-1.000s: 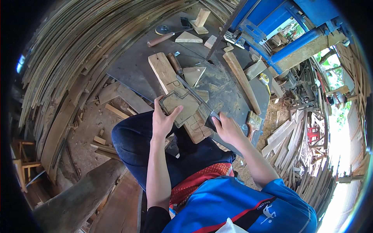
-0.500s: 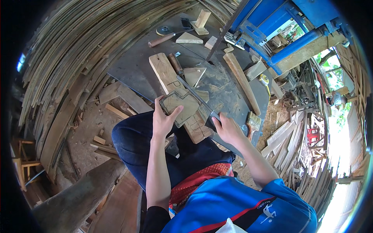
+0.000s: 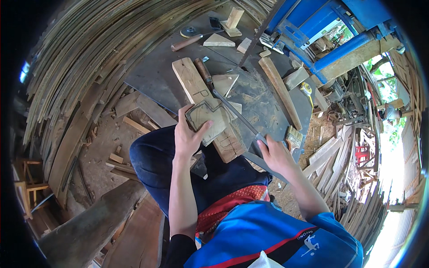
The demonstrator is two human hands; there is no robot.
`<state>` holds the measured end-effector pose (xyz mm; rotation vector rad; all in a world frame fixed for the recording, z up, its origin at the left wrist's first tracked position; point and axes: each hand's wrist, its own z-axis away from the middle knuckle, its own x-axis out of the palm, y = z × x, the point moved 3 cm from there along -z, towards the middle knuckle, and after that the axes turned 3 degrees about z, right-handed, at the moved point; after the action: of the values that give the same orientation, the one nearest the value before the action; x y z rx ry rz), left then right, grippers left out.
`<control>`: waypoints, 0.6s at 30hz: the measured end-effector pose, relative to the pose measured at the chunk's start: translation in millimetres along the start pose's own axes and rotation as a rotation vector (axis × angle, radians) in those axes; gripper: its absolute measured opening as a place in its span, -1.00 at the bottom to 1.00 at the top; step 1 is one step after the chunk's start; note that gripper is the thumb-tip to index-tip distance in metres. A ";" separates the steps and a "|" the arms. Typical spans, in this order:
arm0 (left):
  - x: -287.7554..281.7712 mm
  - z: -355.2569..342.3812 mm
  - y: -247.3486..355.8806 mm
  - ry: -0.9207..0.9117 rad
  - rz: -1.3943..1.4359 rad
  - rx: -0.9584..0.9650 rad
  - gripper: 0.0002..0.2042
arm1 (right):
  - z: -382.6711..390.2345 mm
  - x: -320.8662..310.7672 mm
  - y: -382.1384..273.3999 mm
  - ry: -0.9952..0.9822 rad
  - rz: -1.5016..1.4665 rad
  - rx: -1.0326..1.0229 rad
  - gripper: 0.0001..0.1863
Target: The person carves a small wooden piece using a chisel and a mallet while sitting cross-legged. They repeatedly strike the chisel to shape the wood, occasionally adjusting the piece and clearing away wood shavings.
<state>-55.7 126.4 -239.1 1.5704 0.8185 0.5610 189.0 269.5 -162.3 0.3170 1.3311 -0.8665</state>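
My left hand (image 3: pixel 189 134) is closed on a pale flat wood piece (image 3: pixel 209 121) with a dark pencilled outline, thumb on its face. The piece rests across a thick wooden block (image 3: pixel 187 77) with pencil marks. In my right hand (image 3: pixel 275 156) is the handle of a long, narrow metal file (image 3: pixel 241 117), its fingers wrapped round it. The file slants up and left beside the right edge of the wood piece; I cannot tell whether they touch. Close to the file's far end lies a dark wooden tool handle (image 3: pixel 203 70).
Sawdust and offcuts lie on the dark table (image 3: pixel 152 80). A rounded wooden bar (image 3: pixel 280 91), a yellow tape measure (image 3: pixel 306 89) and a brush (image 3: pixel 294 137) sit to the right. An upright saw blade (image 3: pixel 257 40) stands by the blue machine (image 3: pixel 326 40). Stacked planks (image 3: pixel 80 62) line the left.
My right hand has drawn the file down and to the right. The wood piece has tilted a little under my left hand, which stays nearly in place.
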 end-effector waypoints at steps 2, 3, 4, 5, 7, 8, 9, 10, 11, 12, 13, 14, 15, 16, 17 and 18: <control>-1.5 1.4 15.0 -0.021 -0.117 0.124 -0.34 | 8.8 -4.7 4.8 -0.005 -0.034 0.006 -0.57; -0.3 1.8 24.9 -0.031 -0.189 0.180 -0.35 | 13.1 -5.6 7.2 -0.010 -0.068 0.012 -0.57; 2.1 2.5 33.5 -0.041 -0.260 0.238 -0.35 | 17.2 -6.5 9.8 -0.014 -0.101 0.018 -0.57; 3.7 2.8 38.6 -0.029 -0.310 0.246 -0.35 | 17.7 -7.2 8.5 -0.028 -0.120 0.028 -0.57; 5.5 -0.2 47.0 -0.040 -0.383 0.259 -0.36 | 12.1 -6.4 -0.3 -0.048 -0.170 0.043 -0.57; 6.0 -2.7 50.3 -0.043 -0.423 0.265 -0.37 | 9.9 -4.3 -0.8 -0.034 -0.191 0.029 -0.58; 4.8 -5.5 52.1 -0.057 -0.478 0.290 -0.39 | 6.8 -0.7 -2.9 -0.022 -0.217 0.011 -0.58; 3.5 -9.1 52.9 -0.090 -0.507 0.297 -0.38 | 4.7 1.5 -3.0 -0.010 -0.241 -0.008 -0.58; 2.4 -13.0 54.0 -0.122 -0.536 0.303 -0.37 | 4.3 0.2 -2.7 0.002 -0.260 -0.031 -0.58; 0.7 -14.7 56.0 -0.152 -0.570 0.305 -0.36 | 2.5 2.3 -0.9 -0.004 -0.270 -0.032 -0.58; -0.4 -15.6 59.4 -0.166 -0.596 0.280 -0.37 | 0.2 3.7 2.1 -0.011 -0.280 -0.035 -0.58; -1.4 -15.9 63.3 -0.178 -0.623 0.255 -0.38 | -1.2 5.1 4.9 -0.018 -0.290 -0.037 -0.58; -0.4 -17.4 66.7 -0.187 -0.642 0.231 -0.39 | -2.1 6.1 7.1 -0.022 -0.311 -0.063 -0.60; 0.3 -20.0 72.0 -0.182 -0.675 0.218 -0.40 | -2.9 6.5 6.9 -0.015 -0.319 -0.070 -0.61; 0.7 -23.2 79.3 -0.176 -0.707 0.204 -0.41 | -3.6 6.8 4.6 -0.008 -0.327 -0.076 -0.61; 0.2 -22.0 86.9 -0.163 -0.737 0.181 -0.42 | -3.0 8.7 2.4 -0.010 -0.328 -0.088 -0.62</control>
<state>-55.7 137.7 -150.1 1.3210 1.2550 -0.1761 188.4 269.8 -171.8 0.0239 1.4295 -1.0765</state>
